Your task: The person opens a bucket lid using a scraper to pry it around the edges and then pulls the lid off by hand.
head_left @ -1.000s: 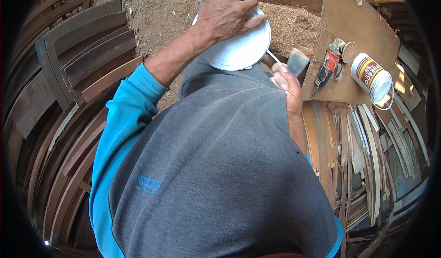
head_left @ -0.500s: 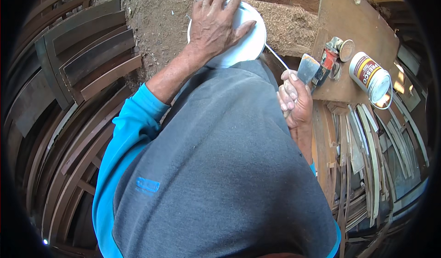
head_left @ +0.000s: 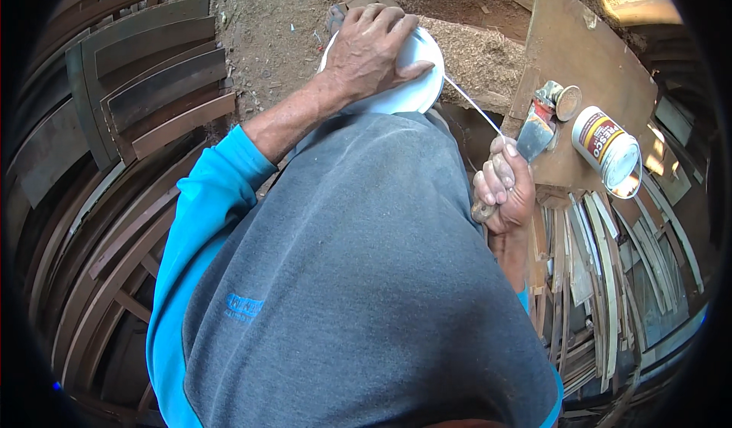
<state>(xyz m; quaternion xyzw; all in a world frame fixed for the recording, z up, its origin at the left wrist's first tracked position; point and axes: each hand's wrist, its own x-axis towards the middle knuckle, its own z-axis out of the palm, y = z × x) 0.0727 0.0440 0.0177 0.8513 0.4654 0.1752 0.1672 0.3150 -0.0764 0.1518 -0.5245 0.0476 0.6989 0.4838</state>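
A round white plastic bucket lid (head_left: 422, 56) lies in front of my lap. My left hand (head_left: 364, 56) presses on top of it, fingers curled toward its far edge and thumb stretched across the surface. From the lid's right rim a thin white strip (head_left: 474, 106) runs taut to my right hand (head_left: 505, 188). That hand is closed round the handle of a putty knife (head_left: 537, 135), with the strip's end at its fingers. The metal blade points up and away to the right. Whatever is beneath the lid is mostly hidden.
On a brown board (head_left: 591, 54) at the right are a red and black power sander (head_left: 544, 108) and a white labelled tub (head_left: 602, 142) with a wire handle. Wood strips (head_left: 602, 275) lie below. Stacked wooden frames (head_left: 168, 77) fill the left. Sawdust (head_left: 255, 39) covers the ground.
My right hand has moved down and to the right with the putty knife, and more of the white strip stretches from the lid. My left hand stays on the lid.
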